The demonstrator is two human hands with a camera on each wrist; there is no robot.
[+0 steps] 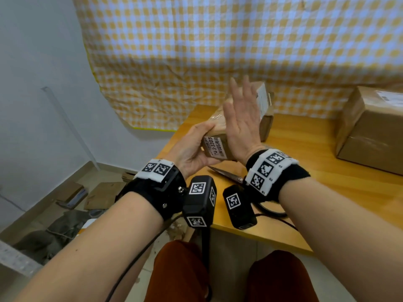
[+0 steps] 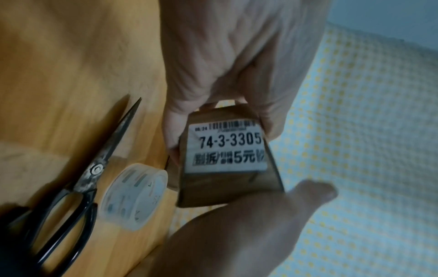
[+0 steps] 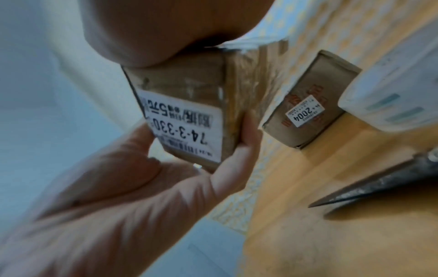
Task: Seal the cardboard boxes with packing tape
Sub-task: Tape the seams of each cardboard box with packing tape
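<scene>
My left hand grips a small cardboard box by its labelled end, lifted above the table's left corner. The white label reads 74-3-3305. My right hand lies flat against the box's right side, fingers straight and pointing up. Glossy clear tape covers the box's long side. In the right wrist view the left hand holds the box between thumb and fingers. A roll of clear tape lies on the table beside black scissors; the head view hides the roll.
A second small box with a 2004 label stands behind, against the checked cloth. A large taped box sits at the wooden table's right. The scissors point left under my wrists. Flattened cardboard litters the floor on the left.
</scene>
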